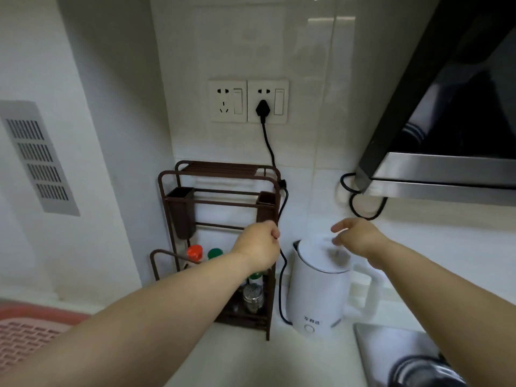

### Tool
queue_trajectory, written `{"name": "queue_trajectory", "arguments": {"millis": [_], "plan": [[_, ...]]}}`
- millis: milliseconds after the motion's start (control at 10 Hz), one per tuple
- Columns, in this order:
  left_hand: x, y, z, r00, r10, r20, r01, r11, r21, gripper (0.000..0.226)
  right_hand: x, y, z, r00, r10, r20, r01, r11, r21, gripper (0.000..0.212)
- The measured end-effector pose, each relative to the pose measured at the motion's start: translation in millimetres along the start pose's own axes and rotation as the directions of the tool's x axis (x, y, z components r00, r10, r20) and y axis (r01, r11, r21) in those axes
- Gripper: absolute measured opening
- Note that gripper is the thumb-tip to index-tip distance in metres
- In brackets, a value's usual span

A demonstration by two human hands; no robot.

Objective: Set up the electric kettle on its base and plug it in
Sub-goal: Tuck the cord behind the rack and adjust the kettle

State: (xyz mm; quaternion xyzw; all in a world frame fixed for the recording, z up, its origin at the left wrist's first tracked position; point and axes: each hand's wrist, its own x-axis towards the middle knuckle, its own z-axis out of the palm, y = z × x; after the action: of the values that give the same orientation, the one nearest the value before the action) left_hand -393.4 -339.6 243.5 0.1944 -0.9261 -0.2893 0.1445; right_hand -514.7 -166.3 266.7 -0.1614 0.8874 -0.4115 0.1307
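Left hand: your left hand is raised in front of the brown rack, fingers curled into a loose fist. The black cord runs right past the curled fingertips; you appear to pinch it there, though the contact is partly hidden by the knuckles.
Right hand: your right hand hovers just above the kettle lid, fingers spread and relaxed, slightly blurred. It holds nothing; whether the fingertips brush the lid cannot be told.
Kettle: the white electric kettle stands upright on the pale countertop, lid closed, handle to the right, a round button low on its front. Its base is not clearly distinct beneath it.
Plug: the black plug sits in the right-hand wall socket, with the cord dropping behind the rack, past your left hand and down to the kettle's foot.
Left socket: the neighbouring socket has nothing in it.
Rack: the brown rack stands just left of the kettle, with spice jars on its lower shelf.
Surroundings: a pink basket lies at lower left and a range hood at upper right.
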Motion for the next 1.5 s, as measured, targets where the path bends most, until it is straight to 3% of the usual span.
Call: {"name": "queue_trajectory", "arguments": {"millis": [100, 200, 300, 400, 500, 600, 700, 800, 1000, 1100, 1200, 1300, 1500], "plan": [[-8, -1, 23, 0.992, -0.074, 0.098, 0.074, 0.997, 0.012, 0.028, -1, 34, -3, 0.995, 0.102, -0.004, -0.102, 0.995, 0.006, 0.052], [-6, 7, 35, 0.99, -0.128, 0.064, 0.12, 0.987, 0.105, 0.031, 3, 63, -6, 0.983, 0.183, 0.026, -0.182, 0.982, -0.045, 0.068], [-3, 18, 39, 0.986, -0.151, 0.077, 0.13, 0.965, 0.226, 0.033, 9, 78, -5, 0.981, 0.191, 0.045, -0.185, 0.977, -0.109, 0.061], [-2, 31, 56, 0.988, -0.104, 0.111, 0.08, 0.975, 0.206, 0.036, 19, 86, -8, 0.985, 0.162, 0.051, -0.153, 0.977, -0.151, 0.035], [-4, 38, 77, 0.985, -0.148, 0.092, 0.136, 0.982, 0.13, 0.037, 27, 92, -8, 0.983, 0.164, 0.086, -0.157, 0.984, -0.084, 0.023], [-2, 40, 95, 0.923, -0.345, 0.169, 0.348, 0.938, 0.012, 0.033, 35, 101, -10, 0.982, 0.163, 0.093, -0.167, 0.986, 0.031, 0.024], [-5, 31, 110, 0.811, -0.479, 0.336, 0.435, 0.877, 0.203, 0.034, 42, 110, -16, 0.982, 0.172, 0.076, -0.18, 0.977, 0.114, 0.027], [1, 1, 143, 0.743, -0.555, 0.375, 0.602, 0.798, -0.012, 0.037, 51, 117, -23, 0.982, 0.17, 0.08, -0.179, 0.975, 0.131, 0.026], [10, -19, 177, 0.776, -0.534, 0.337, 0.475, 0.845, 0.245, 0.035, 60, 125, -26, 0.986, 0.12, 0.119, -0.137, 0.981, 0.139, 0.031], [21, -21, 172, 0.745, -0.542, 0.388, 0.638, 0.75, -0.177, 0.038, 63, 126, -28, 0.981, 0.111, 0.158, -0.132, 0.983, 0.13, 0.031], [25, -23, 172, 0.768, -0.52, 0.373, 0.64, 0.638, -0.428, 0.04, 64, 128, -26, 0.98, 0.108, 0.166, -0.134, 0.979, 0.154, 0.032], [30, -26, 174, 0.787, -0.488, 0.377, 0.617, 0.619, -0.486, 0.042, 64, 128, -23, 0.98, 0.115, 0.165, -0.146, 0.971, 0.189, 0.034], [44, -15, 159, 0.747, -0.546, 0.378, 0.626, 0.388, -0.677, 0.04, 61, 128, -22, 0.979, 0.124, 0.163, -0.153, 0.971, 0.182, 0.034]]}}
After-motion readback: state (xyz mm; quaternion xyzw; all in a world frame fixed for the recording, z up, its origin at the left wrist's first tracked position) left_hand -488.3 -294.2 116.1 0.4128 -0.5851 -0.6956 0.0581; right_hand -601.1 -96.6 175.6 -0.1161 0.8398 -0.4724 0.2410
